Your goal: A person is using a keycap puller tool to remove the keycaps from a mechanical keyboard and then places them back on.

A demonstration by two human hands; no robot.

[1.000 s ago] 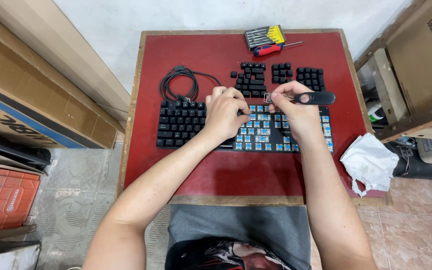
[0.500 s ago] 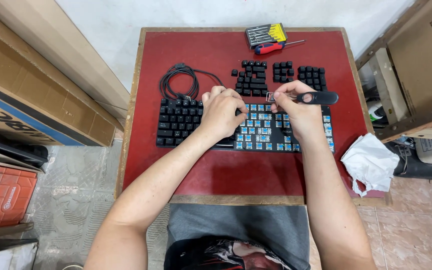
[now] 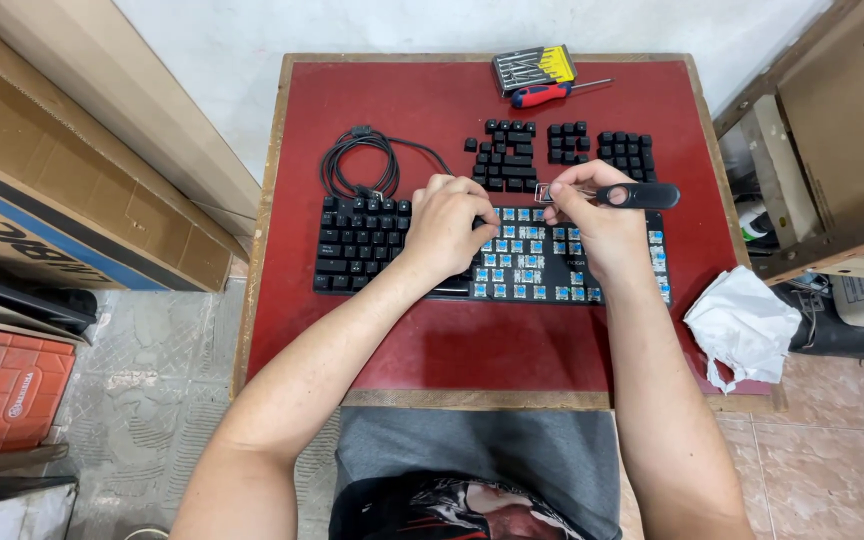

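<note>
Both forearms reach over the keyboard (image 3: pixel 372 245). The left hand (image 3: pixel 447 225) rests curled on its middle; the right hand (image 3: pixel 602 225) has its fingers clamped on a black keycap puller (image 3: pixel 637 195) above its upper edge.

One keyboard (image 3: pixel 372 250), one coiled cable (image 3: pixel 357 165), three clusters of loose keycaps (image 3: pixel 562 150), one keycap puller (image 3: pixel 632 195), one screwdriver (image 3: pixel 547 94), one bit case (image 3: pixel 532 68), one crumpled cloth (image 3: pixel 742 325).

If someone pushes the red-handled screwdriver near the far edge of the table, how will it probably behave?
The red-handled screwdriver looks round-handled, so it would probably roll rather than slide. It lies against the yellow-and-black bit case, which may stop it rolling that way. It seems stiff and light, and the red table looks flat, so a small nudge likely moves it.
</note>
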